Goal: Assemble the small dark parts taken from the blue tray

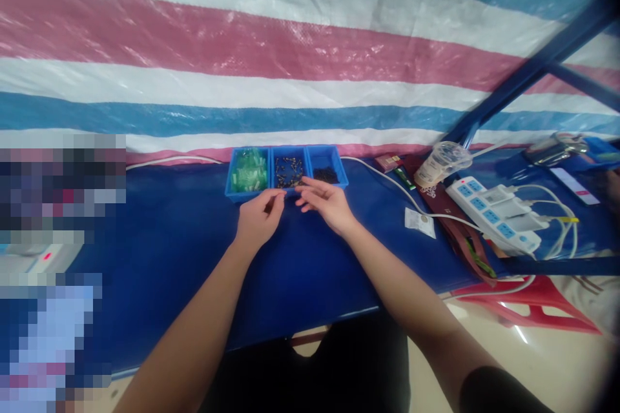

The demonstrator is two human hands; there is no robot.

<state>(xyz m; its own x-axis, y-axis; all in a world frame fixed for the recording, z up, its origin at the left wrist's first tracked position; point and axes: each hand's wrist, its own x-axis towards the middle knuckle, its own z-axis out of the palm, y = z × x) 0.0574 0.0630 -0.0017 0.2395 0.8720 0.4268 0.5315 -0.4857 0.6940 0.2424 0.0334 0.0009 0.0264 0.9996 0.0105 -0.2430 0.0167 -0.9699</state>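
Note:
My left hand (pixel 259 218) is closed in a pinch just in front of the blue bins, thumb against forefinger; anything held there is too small to make out. Close on its right, my right hand (pixel 330 205) has its fingers stretched and apart, reaching over the front edge of the middle bin. Green translucent pieces (pixel 249 171) fill the left blue bin (pixel 231 188). Small metal parts, perhaps screws (pixel 289 168), lie scattered in the middle bin. In the right blue bin (pixel 323 156) is a pile of small dark pieces (pixel 325 175), partly behind my right hand.
On the blue table (pixel 184 258), to the right, are a plastic cup (pixel 438 164), a white power strip (pixel 491 214) with plugs and cables, a small packet (pixel 420 222) and a phone (pixel 575 185). A striped sheet (pixel 290 45) hangs behind. The left edge is pixelated.

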